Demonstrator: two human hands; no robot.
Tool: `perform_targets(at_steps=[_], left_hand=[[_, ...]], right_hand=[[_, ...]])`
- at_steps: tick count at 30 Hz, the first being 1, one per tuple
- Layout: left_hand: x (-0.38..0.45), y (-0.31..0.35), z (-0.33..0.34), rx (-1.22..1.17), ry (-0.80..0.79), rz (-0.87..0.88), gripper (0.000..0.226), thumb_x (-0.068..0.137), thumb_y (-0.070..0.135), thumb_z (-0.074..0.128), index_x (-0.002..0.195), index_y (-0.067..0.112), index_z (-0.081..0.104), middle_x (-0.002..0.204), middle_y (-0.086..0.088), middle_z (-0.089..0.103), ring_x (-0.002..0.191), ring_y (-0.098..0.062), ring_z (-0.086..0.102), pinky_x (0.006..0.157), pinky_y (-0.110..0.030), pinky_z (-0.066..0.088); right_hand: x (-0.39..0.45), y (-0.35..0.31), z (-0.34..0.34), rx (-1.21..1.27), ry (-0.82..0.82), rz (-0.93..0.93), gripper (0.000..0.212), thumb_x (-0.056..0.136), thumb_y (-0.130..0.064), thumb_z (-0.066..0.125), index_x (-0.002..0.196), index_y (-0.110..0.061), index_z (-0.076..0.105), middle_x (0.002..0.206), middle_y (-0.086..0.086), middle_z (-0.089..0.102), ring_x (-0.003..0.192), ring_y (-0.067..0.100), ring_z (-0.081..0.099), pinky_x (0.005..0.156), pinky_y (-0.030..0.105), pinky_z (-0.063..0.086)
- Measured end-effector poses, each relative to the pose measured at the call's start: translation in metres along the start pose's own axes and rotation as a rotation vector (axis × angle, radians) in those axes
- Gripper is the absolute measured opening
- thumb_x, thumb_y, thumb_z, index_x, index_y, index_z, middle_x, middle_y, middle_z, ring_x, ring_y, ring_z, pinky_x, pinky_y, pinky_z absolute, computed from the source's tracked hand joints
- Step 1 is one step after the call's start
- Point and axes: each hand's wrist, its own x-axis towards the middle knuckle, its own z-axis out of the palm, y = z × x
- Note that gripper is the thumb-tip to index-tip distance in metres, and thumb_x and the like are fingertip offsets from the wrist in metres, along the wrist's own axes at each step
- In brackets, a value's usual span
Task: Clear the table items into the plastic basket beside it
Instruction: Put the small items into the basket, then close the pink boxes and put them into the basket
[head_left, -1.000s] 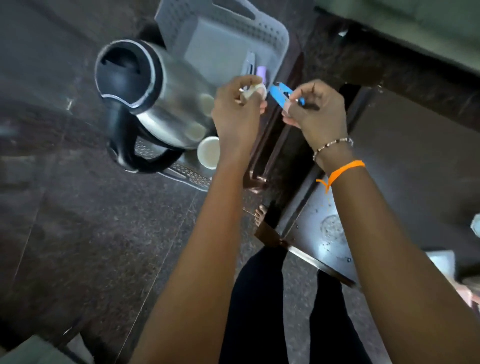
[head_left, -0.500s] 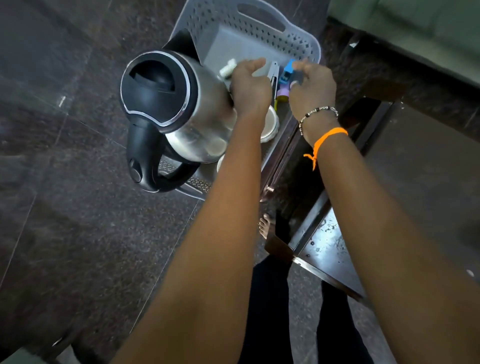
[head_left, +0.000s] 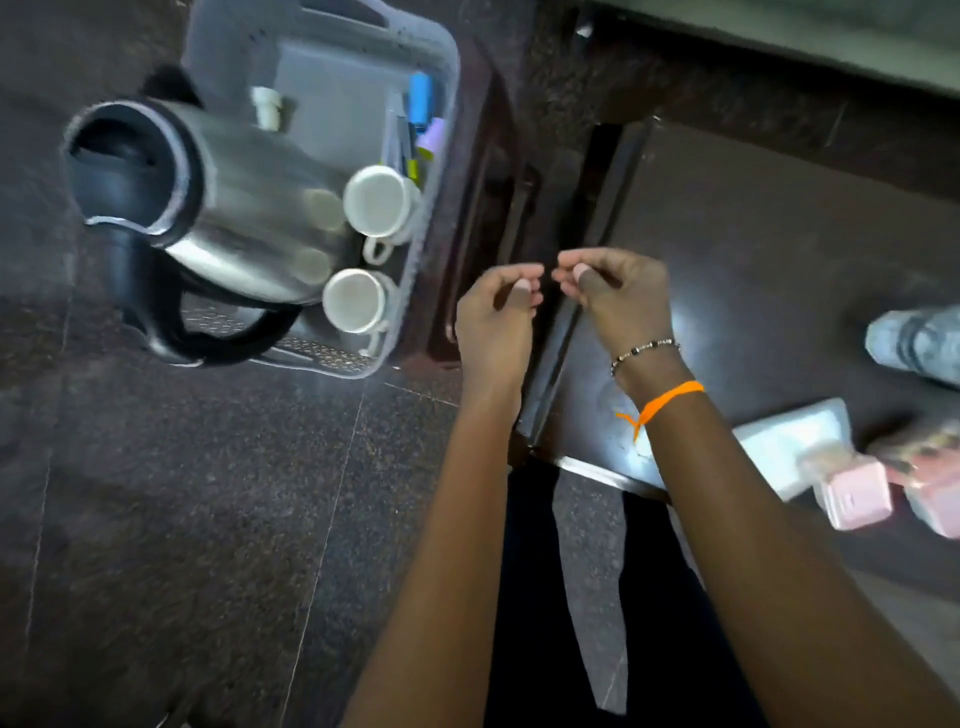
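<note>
— Grey plastic basket (head_left: 441, 62) sits on the floor, upper left of the frame, holding a steel kettle (head_left: 228, 208) and two white cups (head_left: 376, 200).
— And the hands?
— Left hand (head_left: 496, 312) and right hand (head_left: 621, 296) hover mid-frame at the dark table (head_left: 753, 249) edge, fingers loosely curled, holding nothing.
</note>
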Motion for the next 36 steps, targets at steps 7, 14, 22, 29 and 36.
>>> perform_targets(at_steps=[7,14,22,29,36], left_hand=[[-0.075,-0.068,0.091,0.188,-0.202,-0.081,0.027,0.091,-0.001,0.046,0.085,0.016,0.066,0.079,-0.001,0.064,0.072,-0.011,0.056,0.066,-0.017,0.047],[-0.125,-0.109,0.174,0.451,-0.44,-0.084,0.026,0.088,0.004,0.047,0.082,0.02,0.067,0.076,0.003,0.065,0.071,-0.01,0.06,0.077,-0.03,0.051],[-0.165,-0.158,0.246,0.816,-0.618,-0.159,0.023,0.09,0.006,0.046,0.105,0.008,0.064,0.11,-0.011,0.066,0.103,-0.029,0.062,0.087,-0.03,0.049],[-0.173,-0.182,0.28,1.166,-0.547,0.005,0.032,0.088,0.008,0.051,0.119,0.001,0.048,0.126,-0.018,0.054,0.118,-0.032,0.051,0.095,-0.036,0.04],[-0.168,-0.189,0.294,1.282,-0.498,0.111,0.034,0.09,0.012,0.053,0.123,0.003,0.048,0.131,-0.015,0.05,0.117,-0.032,0.053,0.095,-0.037,0.045]], right_hand=[[-0.039,0.064,-0.119,-0.005,0.148,0.125,0.022,0.087,0.009,0.045,0.096,0.008,0.065,0.074,0.007,0.061,0.051,-0.004,0.06,0.058,0.007,0.052],[-0.063,0.12,-0.226,-0.021,0.307,0.199,0.021,0.084,0.005,0.05,0.091,-0.003,0.068,0.075,0.01,0.062,0.059,0.016,0.057,0.077,0.04,0.054],[-0.077,0.189,-0.321,0.07,0.544,0.358,0.023,0.082,0.004,0.048,0.089,-0.005,0.068,0.077,0.012,0.062,0.059,0.018,0.057,0.069,0.036,0.053],[-0.066,0.224,-0.361,-0.018,0.646,0.513,0.015,0.079,-0.018,0.062,0.086,-0.007,0.07,0.089,0.017,0.073,0.086,0.031,0.068,0.091,0.04,0.052],[-0.05,0.226,-0.38,-0.155,0.708,0.513,0.021,0.078,-0.029,0.067,0.089,-0.011,0.067,0.097,0.008,0.073,0.095,0.025,0.064,0.072,0.024,0.04]])
